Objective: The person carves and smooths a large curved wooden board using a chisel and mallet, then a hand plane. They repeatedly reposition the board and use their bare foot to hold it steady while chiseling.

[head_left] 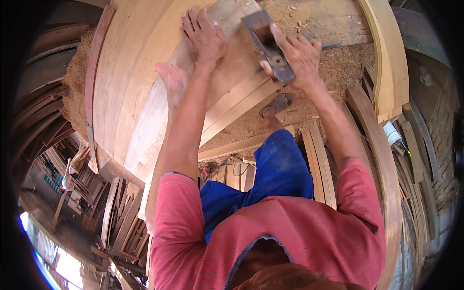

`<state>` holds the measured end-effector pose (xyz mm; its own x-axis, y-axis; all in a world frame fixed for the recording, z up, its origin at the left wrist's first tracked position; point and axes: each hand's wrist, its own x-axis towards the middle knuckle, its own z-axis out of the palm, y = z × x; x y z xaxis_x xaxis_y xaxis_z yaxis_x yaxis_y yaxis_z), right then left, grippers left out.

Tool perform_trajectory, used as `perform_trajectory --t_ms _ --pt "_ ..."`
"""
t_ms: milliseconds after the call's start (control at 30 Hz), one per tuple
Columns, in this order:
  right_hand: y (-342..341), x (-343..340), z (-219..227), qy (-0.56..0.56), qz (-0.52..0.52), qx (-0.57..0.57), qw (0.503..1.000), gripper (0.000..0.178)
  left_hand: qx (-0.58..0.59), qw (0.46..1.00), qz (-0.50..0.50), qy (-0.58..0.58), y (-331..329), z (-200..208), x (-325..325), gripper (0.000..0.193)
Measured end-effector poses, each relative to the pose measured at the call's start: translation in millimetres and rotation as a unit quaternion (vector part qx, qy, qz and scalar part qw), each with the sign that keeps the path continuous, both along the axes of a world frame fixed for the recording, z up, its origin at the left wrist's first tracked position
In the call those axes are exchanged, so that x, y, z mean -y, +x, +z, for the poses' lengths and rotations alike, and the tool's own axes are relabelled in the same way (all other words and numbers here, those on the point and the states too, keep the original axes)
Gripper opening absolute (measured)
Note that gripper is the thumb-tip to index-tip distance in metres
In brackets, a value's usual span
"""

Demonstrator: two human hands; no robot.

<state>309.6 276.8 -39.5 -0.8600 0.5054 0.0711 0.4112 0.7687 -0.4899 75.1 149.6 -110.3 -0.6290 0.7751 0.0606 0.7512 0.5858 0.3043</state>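
My right hand [300, 60] grips a dark metal hand plane [263, 41], its fingers around the side and the thumb on the far side partly hidden. The plane is tilted over the right edge of a broad wooden panel [130, 72] made of joined pale and brown boards. My left hand [205, 41] lies flat on that panel with its fingers stretched out, left of the plane. Another hand [174, 82], paler and blurred, shows on the panel beside my left forearm, which covers most of its arm; whose it is I cannot tell.
Wood shavings [328, 67] and sawdust cover the ground right of the panel. A curved timber piece [386, 58] stands at the far right. Planks [316, 164] lie near my legs, and stacked wood offcuts [121, 212] fill the left. A sandalled foot [275, 106] is below the plane.
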Motion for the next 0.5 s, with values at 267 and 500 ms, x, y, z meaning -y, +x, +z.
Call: perform_trajectory --t_ms 267,500 --pt "52.1 18.3 -16.0 0.024 0.041 -0.002 0.999 0.092 -0.031 0.999 -0.003 -0.008 -4.5 3.1 3.6 0.06" --pt "-48.4 -48.2 13.4 0.028 -0.031 -0.035 0.999 0.067 -0.027 0.999 -0.016 -0.007 -5.7 4.7 -1.2 0.06"
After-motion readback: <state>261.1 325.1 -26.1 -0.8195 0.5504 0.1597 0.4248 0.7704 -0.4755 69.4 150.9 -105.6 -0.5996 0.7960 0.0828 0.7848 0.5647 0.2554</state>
